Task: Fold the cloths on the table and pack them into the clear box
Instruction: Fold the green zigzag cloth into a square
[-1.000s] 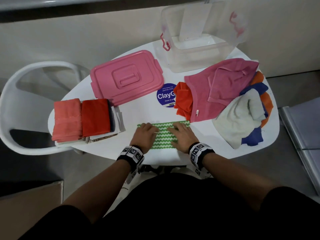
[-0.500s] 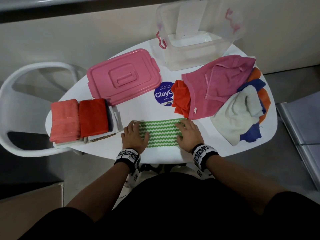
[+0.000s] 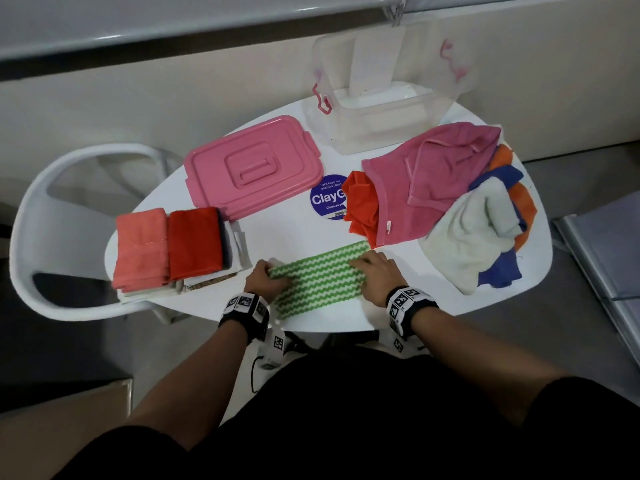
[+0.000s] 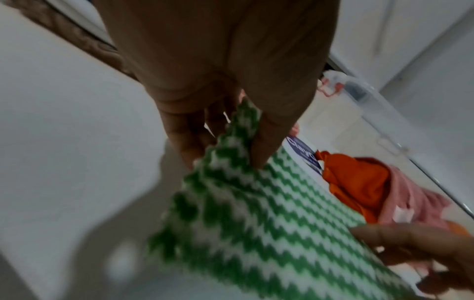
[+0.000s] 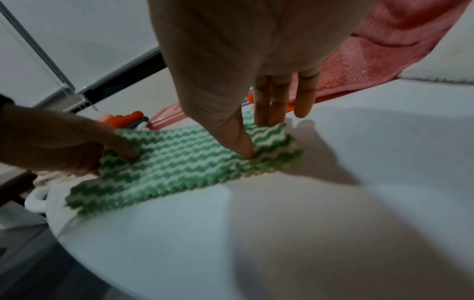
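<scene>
Head view shows the green zigzag cloth (image 3: 320,279) lying lengthwise across the table's (image 3: 304,233) near edge between my hands, left hand (image 3: 266,280) pinching its left end, right hand (image 3: 377,275) pinching the right.

Blue sticker (image 3: 328,201): "ClayG…", "Clean as yo…"

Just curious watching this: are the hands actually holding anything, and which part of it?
Yes: the green zigzag cloth. The left hand pinches its left end; the right hand pinches its right end.
</scene>
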A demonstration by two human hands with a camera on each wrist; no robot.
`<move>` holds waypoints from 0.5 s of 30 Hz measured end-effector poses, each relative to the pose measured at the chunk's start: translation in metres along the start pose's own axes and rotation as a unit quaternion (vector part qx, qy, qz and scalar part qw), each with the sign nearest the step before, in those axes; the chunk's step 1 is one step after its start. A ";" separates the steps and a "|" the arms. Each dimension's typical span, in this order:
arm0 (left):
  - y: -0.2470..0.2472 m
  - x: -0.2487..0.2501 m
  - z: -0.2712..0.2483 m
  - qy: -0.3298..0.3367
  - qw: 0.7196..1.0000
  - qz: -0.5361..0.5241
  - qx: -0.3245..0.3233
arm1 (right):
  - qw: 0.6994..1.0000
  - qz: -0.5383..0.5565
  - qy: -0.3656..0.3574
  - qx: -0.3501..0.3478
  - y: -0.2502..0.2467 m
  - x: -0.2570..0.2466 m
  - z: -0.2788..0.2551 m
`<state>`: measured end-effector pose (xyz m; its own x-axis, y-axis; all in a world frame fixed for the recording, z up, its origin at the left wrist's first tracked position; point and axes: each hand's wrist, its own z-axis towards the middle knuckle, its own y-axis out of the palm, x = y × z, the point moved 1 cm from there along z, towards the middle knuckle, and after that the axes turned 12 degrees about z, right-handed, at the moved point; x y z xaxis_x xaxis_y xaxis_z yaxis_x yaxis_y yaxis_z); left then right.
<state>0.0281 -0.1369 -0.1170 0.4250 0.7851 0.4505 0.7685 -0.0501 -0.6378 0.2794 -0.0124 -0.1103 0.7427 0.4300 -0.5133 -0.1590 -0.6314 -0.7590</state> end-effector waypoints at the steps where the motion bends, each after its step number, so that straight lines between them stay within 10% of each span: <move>1: -0.002 -0.002 -0.001 -0.011 0.999 -0.029 -0.005 | 0.999 0.028 -0.005 0.019 -0.001 -0.003 0.001; 4: -0.001 0.006 -0.005 -0.051 0.984 -0.161 -0.051 | 0.985 0.173 -0.003 0.030 -0.003 -0.020 0.002; 10: 0.010 0.056 -0.019 -0.008 0.952 -0.280 -0.120 | 0.919 0.356 0.042 -0.164 0.005 -0.055 0.004; 15: 0.012 0.072 -0.016 -0.013 0.938 -0.317 -0.138 | 0.938 0.324 0.086 -0.084 0.009 -0.045 0.017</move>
<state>0.0756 -0.0912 -0.0823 -0.1685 0.7263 0.6664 0.9591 0.2768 -0.0592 0.2333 -0.0261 -0.1010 0.6214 -0.1814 -0.7622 -0.5205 -0.8228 -0.2285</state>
